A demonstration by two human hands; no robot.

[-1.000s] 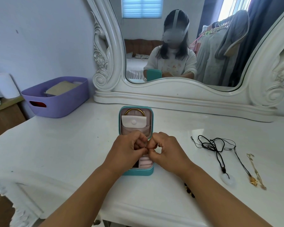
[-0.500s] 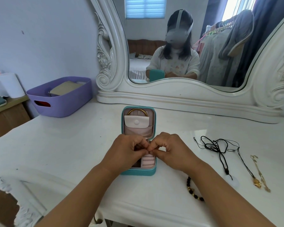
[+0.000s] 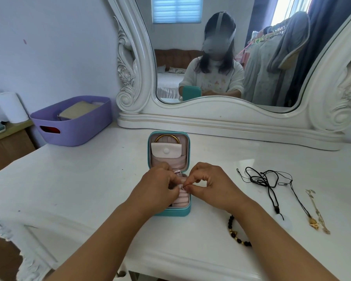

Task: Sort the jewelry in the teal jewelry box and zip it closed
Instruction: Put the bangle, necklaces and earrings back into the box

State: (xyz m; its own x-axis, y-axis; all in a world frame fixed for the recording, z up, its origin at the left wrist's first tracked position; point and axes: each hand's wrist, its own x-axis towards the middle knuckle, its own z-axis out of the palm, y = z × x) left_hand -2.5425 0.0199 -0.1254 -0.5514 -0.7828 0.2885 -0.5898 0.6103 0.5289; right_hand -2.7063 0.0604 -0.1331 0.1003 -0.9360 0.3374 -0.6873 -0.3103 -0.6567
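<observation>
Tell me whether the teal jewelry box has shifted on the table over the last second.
No. The teal jewelry box lies in the same spot below the mirror frame, lid open, level with the black cord necklace; only the camera moved.

glossy white tabletop — teal box matt, pink velvety lining.

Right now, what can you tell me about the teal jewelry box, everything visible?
The box is small, rectangular with rounded corners, teal outside and pale pink inside, looking like soft faux leather. It lies open on the white table before the mirror, lid tipped back. The lid holds a white snap pouch with a gold bangle behind it. The base shows pink ring rolls. Both hands hover over the base; the right hand pinches a small ring, and the left hand covers the base's left side.
</observation>
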